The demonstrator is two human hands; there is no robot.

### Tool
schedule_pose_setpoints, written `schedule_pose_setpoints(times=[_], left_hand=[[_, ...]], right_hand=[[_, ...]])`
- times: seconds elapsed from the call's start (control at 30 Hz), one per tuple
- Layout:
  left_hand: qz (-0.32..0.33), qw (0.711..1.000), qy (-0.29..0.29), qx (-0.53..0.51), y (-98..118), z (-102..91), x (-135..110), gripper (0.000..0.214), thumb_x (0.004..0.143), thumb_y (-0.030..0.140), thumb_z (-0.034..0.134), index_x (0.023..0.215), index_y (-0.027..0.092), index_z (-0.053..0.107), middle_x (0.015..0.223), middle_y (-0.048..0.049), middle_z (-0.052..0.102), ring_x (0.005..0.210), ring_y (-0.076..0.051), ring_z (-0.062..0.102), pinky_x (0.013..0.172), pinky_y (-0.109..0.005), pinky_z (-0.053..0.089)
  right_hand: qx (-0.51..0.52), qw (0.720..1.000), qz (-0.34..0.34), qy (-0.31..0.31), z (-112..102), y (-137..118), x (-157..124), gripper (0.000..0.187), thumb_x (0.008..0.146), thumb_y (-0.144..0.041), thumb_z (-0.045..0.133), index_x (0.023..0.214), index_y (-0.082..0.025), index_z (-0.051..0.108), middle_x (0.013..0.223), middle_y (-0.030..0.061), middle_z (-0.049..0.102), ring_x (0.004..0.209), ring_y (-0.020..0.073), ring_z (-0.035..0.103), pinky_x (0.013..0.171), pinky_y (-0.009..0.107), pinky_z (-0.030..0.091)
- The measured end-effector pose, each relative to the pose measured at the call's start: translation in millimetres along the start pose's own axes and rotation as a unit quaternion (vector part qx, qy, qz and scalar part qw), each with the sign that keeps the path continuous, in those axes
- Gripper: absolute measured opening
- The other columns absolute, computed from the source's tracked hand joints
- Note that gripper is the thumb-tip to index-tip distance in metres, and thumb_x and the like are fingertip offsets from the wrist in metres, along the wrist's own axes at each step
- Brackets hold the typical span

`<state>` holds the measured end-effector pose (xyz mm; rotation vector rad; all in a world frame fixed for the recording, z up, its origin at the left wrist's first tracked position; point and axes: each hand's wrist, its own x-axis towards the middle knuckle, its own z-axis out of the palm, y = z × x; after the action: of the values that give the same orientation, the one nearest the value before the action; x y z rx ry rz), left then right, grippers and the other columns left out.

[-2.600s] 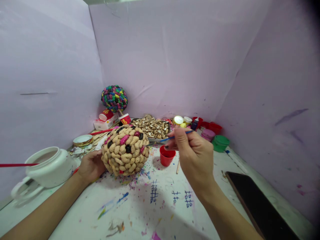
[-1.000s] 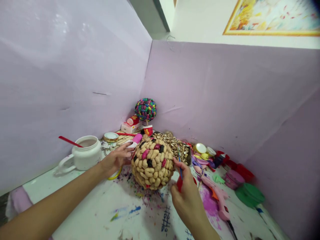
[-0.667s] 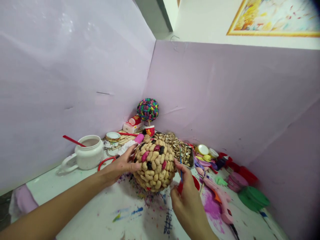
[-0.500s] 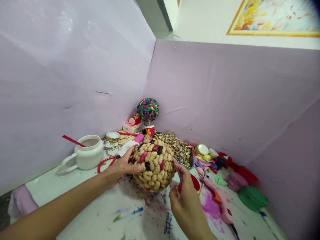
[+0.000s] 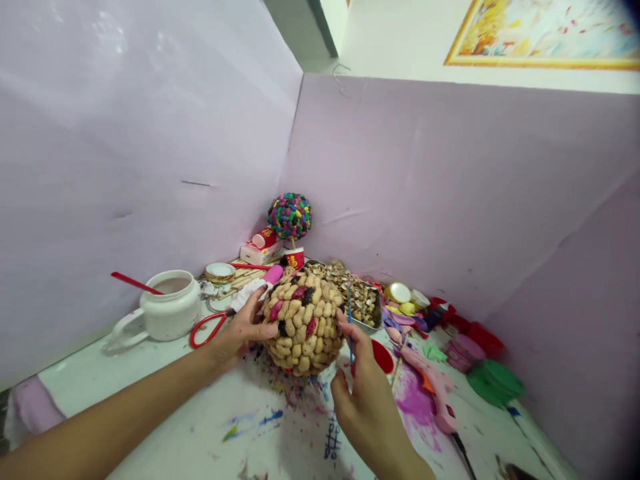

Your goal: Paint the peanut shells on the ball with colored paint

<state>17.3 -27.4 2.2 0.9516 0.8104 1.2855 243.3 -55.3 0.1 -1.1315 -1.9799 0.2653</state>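
The peanut ball (image 5: pixel 303 327) lies between your left hand (image 5: pixel 244 331), clasping it, and right hand (image 5: pixel 365 377), pinching an upright blue brush (image 5: pixel 350 312).

The head camera looks from the near side of the peanut ball (image 5: pixel 301 333), above it, facing forward and down. It is near enough to show the left hand (image 5: pixel 246 330) and right hand (image 5: pixel 364 377) at the ball, yet wide enough to include the lilac panel (image 5: pixel 425 180) behind it and the framed picture (image 5: pixel 545 35) high beyond.
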Motion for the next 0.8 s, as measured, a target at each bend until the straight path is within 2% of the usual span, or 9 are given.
schedule_pose_setpoints(times=[0.1, 0.23, 0.33, 0.43, 0.5, 0.57, 0.7, 0.8], left_hand=[[-0.006, 1.0, 0.002, -0.012, -1, -0.2, 1, 0.097, 0.06, 0.023, 0.082, 0.144, 0.027, 0.033, 0.153, -0.0107, 0.045, 0.139, -0.034, 0.041, 0.102, -0.038, 0.046], [-0.017, 1.0, 0.001, -0.008, -1, -1.5, 2, 0.09, 0.059, 0.025, 0.082, 0.139, 0.027, 0.04, 0.151, -0.009, 0.049, 0.14, -0.036, 0.039, 0.102, -0.04, 0.047], [-0.023, 1.0, 0.007, -0.004, -1, -0.6, 3, 0.086, 0.062, 0.026, 0.081, 0.139, 0.027, 0.042, 0.151, -0.0087, 0.049, 0.14, -0.036, 0.039, 0.103, -0.041, 0.046], [-0.024, 0.999, 0.021, 0.007, -2, 2.4, 3, 0.079, 0.067, 0.027, 0.078, 0.138, 0.028, 0.044, 0.152, -0.0081, 0.047, 0.14, -0.035, 0.04, 0.106, -0.043, 0.044], [-0.02, 0.999, 0.025, 0.008, -2, 4.3, 3, 0.075, 0.068, 0.027, 0.078, 0.136, 0.027, 0.047, 0.151, -0.008, 0.048, 0.139, -0.034, 0.041, 0.108, -0.044, 0.043], [-0.019, 0.999, 0.029, 0.007, -2, 5.3, 2, 0.073, 0.067, 0.027, 0.078, 0.134, 0.027, 0.049, 0.15, -0.0074, 0.05, 0.139, -0.034, 0.042, 0.108, -0.043, 0.043], [-0.018, 1.0, 0.013, 0.013, -2, 4.4, 0, 0.07, 0.068, 0.027, 0.078, 0.132, 0.028, 0.051, 0.147, -0.0056, 0.054, 0.138, -0.033, 0.043, 0.106, -0.04, 0.045], [-0.016, 1.0, 0.015, 0.019, -2, 3.4, 1, 0.07, 0.068, 0.027, 0.077, 0.133, 0.028, 0.051, 0.147, -0.0053, 0.054, 0.137, -0.032, 0.044, 0.105, -0.039, 0.045]], right_hand=[[0.013, 1.0, -0.003, 0.026, -10, -2, 5, 0.046, 0.084, -0.014, 0.044, 0.129, -0.021, 0.044, 0.139, 0.0136, 0.058, 0.133, 0.0224, 0.052, 0.106, 0.043, 0.048], [0.031, 0.992, 0.049, 0.111, -48, 0, 15, 0.028, 0.093, -0.035, 0.046, 0.116, -0.023, 0.058, 0.125, 0.0117, 0.069, 0.122, 0.0255, 0.062, 0.097, 0.046, 0.054], [0.061, 0.974, 0.104, 0.194, -82, 5, 20, 0.03, 0.089, -0.047, 0.054, 0.099, -0.022, 0.067, 0.099, 0.009, 0.078, 0.094, 0.0245, 0.074, 0.081, 0.039, 0.06], [0.063, 0.96, 0.141, 0.232, -103, 9, 23, 0.034, 0.084, -0.051, 0.059, 0.085, -0.02, 0.071, 0.073, 0.0052, 0.076, 0.063, 0.0185, 0.072, 0.059, 0.028, 0.058], [0.016, 0.964, 0.162, 0.208, -106, 14, 24, 0.038, 0.082, -0.054, 0.057, 0.077, -0.019, 0.071, 0.064, 0.0037, 0.073, 0.055, 0.0165, 0.067, 0.052, 0.025, 0.053], [-0.04, 0.97, 0.182, 0.158, -102, 20, 25, 0.043, 0.082, -0.057, 0.053, 0.065, -0.02, 0.067, 0.056, 0.0032, 0.068, 0.052, 0.0162, 0.062, 0.048, 0.025, 0.046], [-0.094, 0.969, 0.213, 0.083, -82, 37, 26, 0.049, 0.08, -0.057, 0.051, 0.046, -0.022, 0.051, 0.043, 0.0019, 0.056, 0.043, 0.0147, 0.049, 0.043, 0.026, 0.032], [-0.112, 0.966, 0.229, 0.038, -68, 45, 27, 0.043, 0.077, -0.049, 0.052, 0.044, -0.022, 0.05, 0.041, 0.0016, 0.054, 0.04, 0.0145, 0.046, 0.044, 0.027, 0.027]])
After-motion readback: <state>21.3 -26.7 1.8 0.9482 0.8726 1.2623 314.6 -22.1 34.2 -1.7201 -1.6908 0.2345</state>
